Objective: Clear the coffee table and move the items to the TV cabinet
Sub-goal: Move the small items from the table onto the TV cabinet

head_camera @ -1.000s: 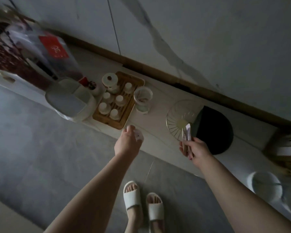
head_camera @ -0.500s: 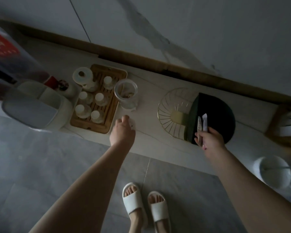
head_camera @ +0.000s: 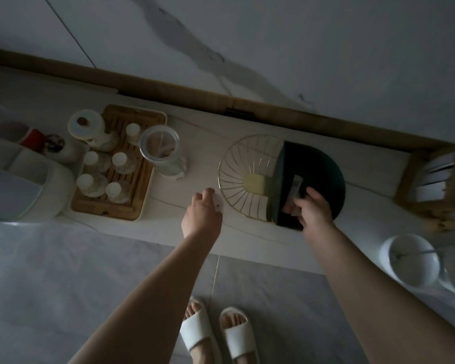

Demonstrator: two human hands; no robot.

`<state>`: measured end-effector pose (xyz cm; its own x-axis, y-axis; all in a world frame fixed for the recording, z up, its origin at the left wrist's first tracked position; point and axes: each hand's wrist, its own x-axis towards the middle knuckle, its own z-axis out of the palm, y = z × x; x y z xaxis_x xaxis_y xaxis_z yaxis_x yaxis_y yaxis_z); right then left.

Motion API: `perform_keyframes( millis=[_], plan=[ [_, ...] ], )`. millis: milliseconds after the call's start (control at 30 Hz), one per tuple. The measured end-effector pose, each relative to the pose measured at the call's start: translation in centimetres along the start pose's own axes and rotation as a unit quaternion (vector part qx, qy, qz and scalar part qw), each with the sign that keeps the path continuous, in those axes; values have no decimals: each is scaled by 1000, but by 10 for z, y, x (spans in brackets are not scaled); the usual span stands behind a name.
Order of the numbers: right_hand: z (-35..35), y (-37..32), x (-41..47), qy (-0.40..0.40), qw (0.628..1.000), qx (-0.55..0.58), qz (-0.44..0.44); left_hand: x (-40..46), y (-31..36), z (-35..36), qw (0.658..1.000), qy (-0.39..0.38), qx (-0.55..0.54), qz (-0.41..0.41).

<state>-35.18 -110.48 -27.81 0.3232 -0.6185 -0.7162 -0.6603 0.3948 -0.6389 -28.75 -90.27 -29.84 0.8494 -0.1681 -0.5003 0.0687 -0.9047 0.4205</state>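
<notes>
I stand at the white-topped TV cabinet (head_camera: pixel 202 151). My left hand (head_camera: pixel 201 215) is low over its front part, fingers curled round a small white object (head_camera: pixel 219 205) that touches or nearly touches the top beside the gold wire basket (head_camera: pixel 241 177). My right hand (head_camera: pixel 314 207) reaches into the dark green half-round tray (head_camera: pixel 323 164) and pinches small pale packets (head_camera: pixel 296 185), whose ends lie against the tray's dark inside.
A wooden tea tray (head_camera: pixel 139 195) with several small white cups stands at the left, a glass jar (head_camera: pixel 159 148) beside it. A white lidded container (head_camera: pixel 19 185) sits far left. A white bowl (head_camera: pixel 411 260) with a spoon and a wooden rack (head_camera: pixel 431 206) are at the right.
My left hand moved right along the cabinet, from by the tea tray to the wire basket. My right hand lowered the packets from above the basket into the dark tray.
</notes>
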Motion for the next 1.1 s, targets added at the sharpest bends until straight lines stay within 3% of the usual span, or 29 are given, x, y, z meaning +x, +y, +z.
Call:
perform_keyframes(
  millis=[467, 700, 867, 1100],
  plan=[
    [-11, 9, -19, -43, 996, -64, -38, -13, 8, 9, 998, -42, -34, -33],
    [-8, 11, -65, -94, 978, -166, -80, -56, -2, -16, 994, -68, -46, -71],
    [8, 17, -112, -139, 923, -331, -136, -119, -26, -34, 988, -100, -63, -96],
    [47, 50, -187, -254, 789, -510, -229, -198, -86, -53, 966, -89, -167, -175]
  ],
)
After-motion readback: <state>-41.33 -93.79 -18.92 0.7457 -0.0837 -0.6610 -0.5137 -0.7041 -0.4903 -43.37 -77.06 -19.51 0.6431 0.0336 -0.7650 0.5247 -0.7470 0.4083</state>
